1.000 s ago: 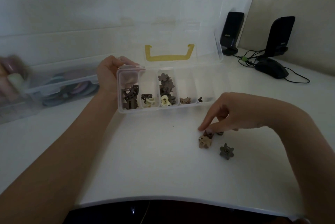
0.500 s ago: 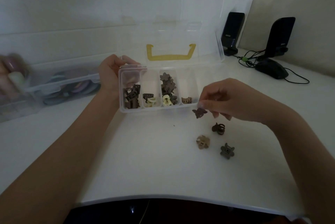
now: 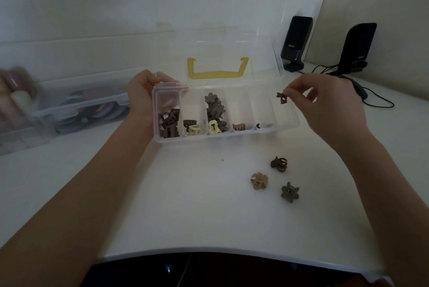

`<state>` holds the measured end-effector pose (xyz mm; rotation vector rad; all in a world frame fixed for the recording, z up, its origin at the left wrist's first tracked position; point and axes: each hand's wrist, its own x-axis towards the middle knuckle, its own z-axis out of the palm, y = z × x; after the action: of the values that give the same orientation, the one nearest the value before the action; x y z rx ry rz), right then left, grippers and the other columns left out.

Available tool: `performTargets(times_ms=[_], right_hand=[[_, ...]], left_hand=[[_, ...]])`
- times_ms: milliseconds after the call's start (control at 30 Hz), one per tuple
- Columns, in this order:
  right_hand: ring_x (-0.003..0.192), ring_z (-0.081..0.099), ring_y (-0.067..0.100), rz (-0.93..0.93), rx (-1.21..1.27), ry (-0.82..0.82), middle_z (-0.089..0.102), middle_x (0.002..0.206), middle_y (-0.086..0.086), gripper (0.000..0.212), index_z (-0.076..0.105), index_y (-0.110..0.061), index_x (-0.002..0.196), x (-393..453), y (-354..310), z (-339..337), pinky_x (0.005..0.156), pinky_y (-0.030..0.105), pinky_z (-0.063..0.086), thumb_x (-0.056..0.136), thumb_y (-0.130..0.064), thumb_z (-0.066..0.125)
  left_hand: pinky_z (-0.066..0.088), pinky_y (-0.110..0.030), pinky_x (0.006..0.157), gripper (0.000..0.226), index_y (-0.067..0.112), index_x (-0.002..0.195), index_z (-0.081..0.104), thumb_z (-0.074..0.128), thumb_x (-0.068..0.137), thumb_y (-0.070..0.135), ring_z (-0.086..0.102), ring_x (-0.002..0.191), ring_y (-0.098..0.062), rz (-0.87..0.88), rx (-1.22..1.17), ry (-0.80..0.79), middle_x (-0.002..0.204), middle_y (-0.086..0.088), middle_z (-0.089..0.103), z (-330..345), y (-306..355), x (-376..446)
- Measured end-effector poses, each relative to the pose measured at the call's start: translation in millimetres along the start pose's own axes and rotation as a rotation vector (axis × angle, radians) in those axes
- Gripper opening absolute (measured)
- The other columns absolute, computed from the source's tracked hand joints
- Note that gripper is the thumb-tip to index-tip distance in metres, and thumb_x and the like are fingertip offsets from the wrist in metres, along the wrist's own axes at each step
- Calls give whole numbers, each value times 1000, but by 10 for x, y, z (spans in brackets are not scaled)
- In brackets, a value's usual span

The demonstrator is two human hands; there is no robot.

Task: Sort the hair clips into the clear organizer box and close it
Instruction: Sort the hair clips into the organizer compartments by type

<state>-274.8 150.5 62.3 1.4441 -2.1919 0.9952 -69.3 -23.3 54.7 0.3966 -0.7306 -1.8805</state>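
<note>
The clear organizer box (image 3: 222,136) stands open on the white table, its lid with a yellow handle (image 3: 217,68) tipped back. Several brown and cream hair clips lie in its left compartments. My left hand (image 3: 144,94) grips the box's left end. My right hand (image 3: 325,103) pinches a small dark brown clip (image 3: 281,97) in the air above the box's right end. Three loose clips lie on the table in front: a dark one (image 3: 279,164), a tan one (image 3: 259,181) and a grey-brown flower one (image 3: 289,192).
A clear bin (image 3: 76,110) with coloured rings stands at the left, blurred bottles beside it. Two black speakers (image 3: 296,42) (image 3: 356,47) and a dark mouse with cable (image 3: 361,91) sit at the back right. The table's front edge (image 3: 209,252) curves near me.
My right hand picked one dark clip off the table and lifted it up and right, over the box's right end. My left hand stayed on the box.
</note>
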Motion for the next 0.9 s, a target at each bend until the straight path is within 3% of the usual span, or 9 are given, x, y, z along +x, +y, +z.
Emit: performTargets(times_ms=[200,300,367,433,533,600,700,800,900], right_hand=[[66,52,8,1,-6,-67,60,75,-17,5,64,-34,85,-1,20,17,54,25,38,86,-37,61],[62,54,6,-13,69,-105,61,70,-16,8,66,-33,84,-1,2,8,57,28,44,84,-40,63],[49,52,5,-18,155,-203,64,59,-8,9,68,-31,80,-3,-41,-22,51,25,46,82,-40,65],[34,43,4,-12,252,-395,63,49,0,8,68,-29,76,-14,-82,-69,39,15,38,80,-36,68],[31,36,9,-11,285,-693,61,45,4,11,66,-29,80,-43,-108,-117,36,17,33,76,-39,68],[32,39,7,-46,259,-735,59,43,2,19,61,-30,84,-59,-120,-129,41,19,36,72,-43,68],[30,39,4,-70,339,-639,55,40,3,26,57,-23,79,-50,-141,-211,38,13,35,69,-43,71],[28,34,7,-41,296,-783,56,40,4,30,62,-21,75,-64,-167,-253,34,11,31,66,-49,70],[31,42,5,0,117,-887,61,44,1,25,63,-25,74,-89,-157,-163,40,17,36,69,-48,72]], left_hand=[[43,-15,46,19,9,32,48,39,49,13,48,37,-13,16,106,-4,39,0,50,-33,-4,30],[42,-15,46,20,9,32,48,39,49,13,47,37,-12,17,102,-17,39,0,49,-24,-6,19],[42,-15,46,20,9,32,49,39,49,13,47,37,-13,17,120,-13,39,0,49,-31,-10,26],[42,-16,47,19,9,33,48,40,50,13,47,38,-13,20,120,-13,40,0,49,-28,-12,31],[42,-16,47,21,10,31,46,38,50,12,47,37,-11,12,71,-18,39,1,48,-19,-15,36],[42,-16,47,21,10,31,47,39,51,12,48,37,-12,6,76,-26,39,1,49,-29,-17,37],[43,-17,46,20,10,32,49,40,50,14,48,38,-12,10,127,-35,40,1,49,-48,-13,52],[42,-18,47,21,11,31,46,39,50,11,49,38,-10,6,76,-21,40,2,48,-51,-13,65],[44,-18,48,19,9,32,45,39,50,10,51,39,-9,-7,6,-21,41,2,48,-51,-14,72]])
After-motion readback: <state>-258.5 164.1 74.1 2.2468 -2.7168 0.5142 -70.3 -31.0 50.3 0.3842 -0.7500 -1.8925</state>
